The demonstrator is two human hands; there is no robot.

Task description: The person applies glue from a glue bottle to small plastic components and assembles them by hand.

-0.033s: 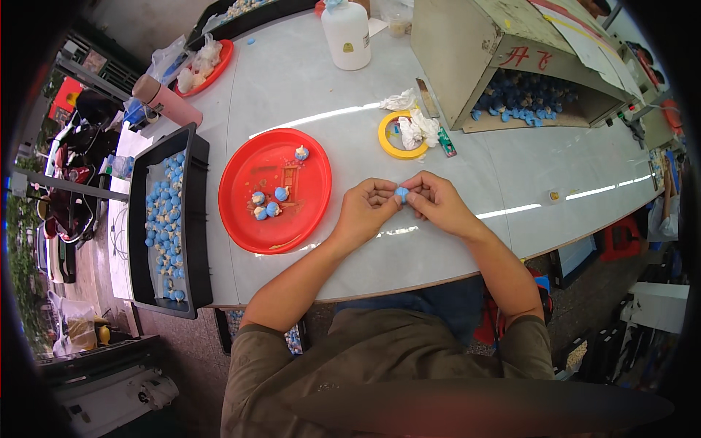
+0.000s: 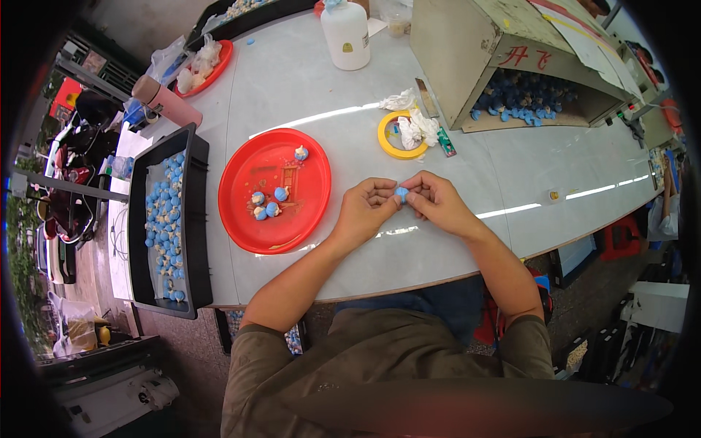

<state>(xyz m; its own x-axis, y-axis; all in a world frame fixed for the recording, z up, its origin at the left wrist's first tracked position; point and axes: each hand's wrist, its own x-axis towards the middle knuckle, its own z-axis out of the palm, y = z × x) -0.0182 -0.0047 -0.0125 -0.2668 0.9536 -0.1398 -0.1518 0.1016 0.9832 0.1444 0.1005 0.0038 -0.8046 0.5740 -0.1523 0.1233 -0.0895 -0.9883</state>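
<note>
My left hand (image 2: 367, 209) and my right hand (image 2: 436, 202) meet above the table. Between their thumbs and fingertips they pinch a small round blue piece (image 2: 401, 193); its underside is hidden by the fingers. To the left of my left hand lies a round red tray (image 2: 292, 230) with several blue-and-cream round pieces (image 2: 281, 193) of similar size on it. Further left, a black crate (image 2: 197, 219) holds many more such blue pieces (image 2: 169, 212) on a pale liner.
Beyond my hands lie a yellow tape roll (image 2: 385, 146) and crumpled white tissue (image 2: 418, 129). A metal box (image 2: 453, 66) at the right back holds a heap of blue pieces (image 2: 526, 98). A white bottle (image 2: 346, 36) and a pink flask (image 2: 171, 102) stand farther back.
</note>
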